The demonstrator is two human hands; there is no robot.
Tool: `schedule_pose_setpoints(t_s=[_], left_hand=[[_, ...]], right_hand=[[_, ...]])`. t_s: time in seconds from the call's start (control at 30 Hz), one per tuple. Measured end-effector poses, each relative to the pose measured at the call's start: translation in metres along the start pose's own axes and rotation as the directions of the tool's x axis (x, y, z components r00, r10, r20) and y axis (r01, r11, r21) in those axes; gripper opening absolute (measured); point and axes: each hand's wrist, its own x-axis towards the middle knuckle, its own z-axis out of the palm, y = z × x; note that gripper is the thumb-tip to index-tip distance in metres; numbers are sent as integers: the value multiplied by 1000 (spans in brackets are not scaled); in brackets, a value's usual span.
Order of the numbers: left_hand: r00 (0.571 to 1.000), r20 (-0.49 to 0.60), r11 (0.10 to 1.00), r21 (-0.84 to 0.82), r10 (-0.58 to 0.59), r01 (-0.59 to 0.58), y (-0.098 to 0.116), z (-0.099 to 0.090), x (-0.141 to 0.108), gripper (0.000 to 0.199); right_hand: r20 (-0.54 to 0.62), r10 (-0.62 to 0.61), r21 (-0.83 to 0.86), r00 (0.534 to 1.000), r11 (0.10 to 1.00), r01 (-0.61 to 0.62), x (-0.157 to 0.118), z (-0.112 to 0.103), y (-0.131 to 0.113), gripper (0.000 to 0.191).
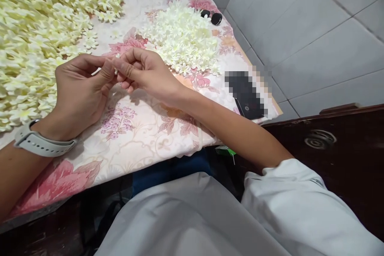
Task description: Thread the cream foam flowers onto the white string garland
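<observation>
White petals peek from between the fingertips of two hands meeting over a floral tablecloth (141, 140).
Left hand (81, 92) and right hand (150, 73) are each pinched, thumb against finger, on a small blossom (117, 56), held just above the cloth between the larger flower heap (33, 36) and the smaller flower heap (187, 38). Fingers cover most of the blossom, so its facing and long axis cannot be told. The larger heap runs lengthwise along the left side; the smaller lies beyond the right hand, with sunglasses (216, 18) beside its far edge.
</observation>
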Motion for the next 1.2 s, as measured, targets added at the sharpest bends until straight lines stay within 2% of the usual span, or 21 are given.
schedule_pose_setpoints(t_s=[0.2,0.37,0.57,0.73,0.9,1.03,1.2], left_hand=[[999,-34,998,60,0,2,1,1,2,53],[995,-96,992,114,-37,47,3,3,4,59],[993,-86,989,127,81,-70,4,9,1,62],[992,-116,990,135,45,-29,3,9,1,65],[992,-91,990,113,93,-82,1,8,2,57],[986,-104,985,120,134,-121,0,7,4,53],[978,-161,978,180,135,-105,-3,4,6,57]], right_hand=[[16,21,-7,1000,1000,-21,6,-2,-2,34],[38,53,26,998,998,-54,7,-4,-3,32],[107,26,44,994,999,-31,2,-8,-6,44],[114,64,-13,991,998,-63,5,-9,-8,39],[69,66,-44,995,997,-63,4,-6,-9,40],[91,86,-32,992,996,-83,3,-6,-11,43],[123,104,-4,987,995,-104,9,-12,-7,41]])
